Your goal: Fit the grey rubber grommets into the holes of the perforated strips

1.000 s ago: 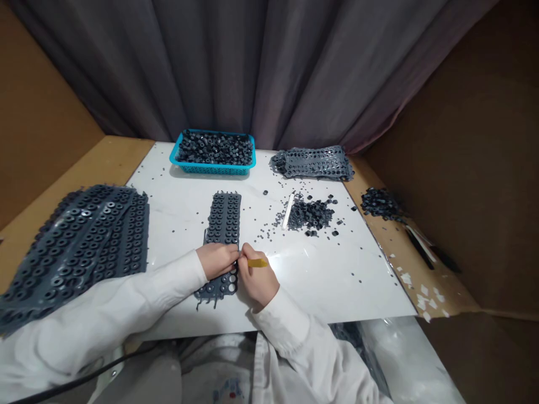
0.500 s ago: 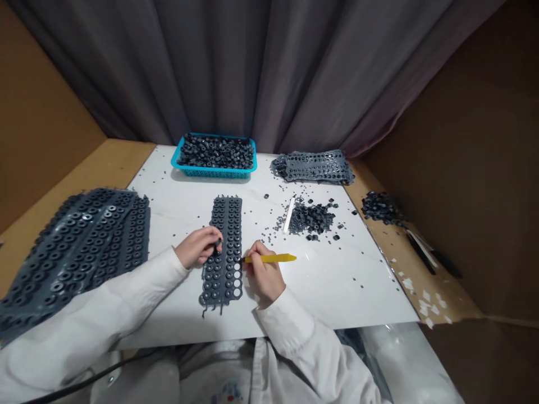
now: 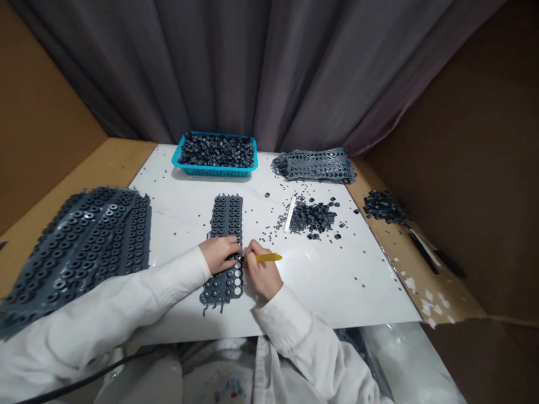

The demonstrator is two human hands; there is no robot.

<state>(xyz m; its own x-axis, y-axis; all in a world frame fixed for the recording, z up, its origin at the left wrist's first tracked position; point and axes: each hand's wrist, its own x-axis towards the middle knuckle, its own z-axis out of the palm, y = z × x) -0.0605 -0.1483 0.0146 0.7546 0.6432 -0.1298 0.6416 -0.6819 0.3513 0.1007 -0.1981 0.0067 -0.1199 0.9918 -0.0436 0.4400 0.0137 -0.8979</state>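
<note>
Grey pleated curtain [image 3: 269, 67] hanging across the whole top of the frame, between brown cardboard walls [image 3: 455, 168] on the right and left. Below it, a glossy white board [image 3: 349, 292] filling the centre of the frame, resting on a tan wooden tabletop [image 3: 105, 165] and scattered with small dark specks. At the left edge, a broad stack of dark grey perforated rubber sheets [image 3: 88, 241] studded with rings. Upper centre, a turquoise plastic basket [image 3: 214, 173] heaped with dark grey rubber rings. To its right, a crumpled grey punched-out sheet [image 3: 314, 165], and lower down, a loose pile of dark rings [image 3: 311, 217] just beside a narrow white stick [image 3: 289, 214].

Mid-board, lying lengthwise, a long dark grey rubber strip [image 3: 225, 224] with rows of rings, a few pale open holes [image 3: 238, 280] near its lower right corner. On that strip, the left hand [image 3: 219, 253] in a white sleeve, fingers pressed together and fingertips at the strip's right edge; anything under them hidden. Just beside it, the right hand [image 3: 261, 270], fingers curled and pinching a slim yellow tool [image 3: 265, 257] against the thumb, its tip at the strip's edge, close to the left fingertips.
</note>
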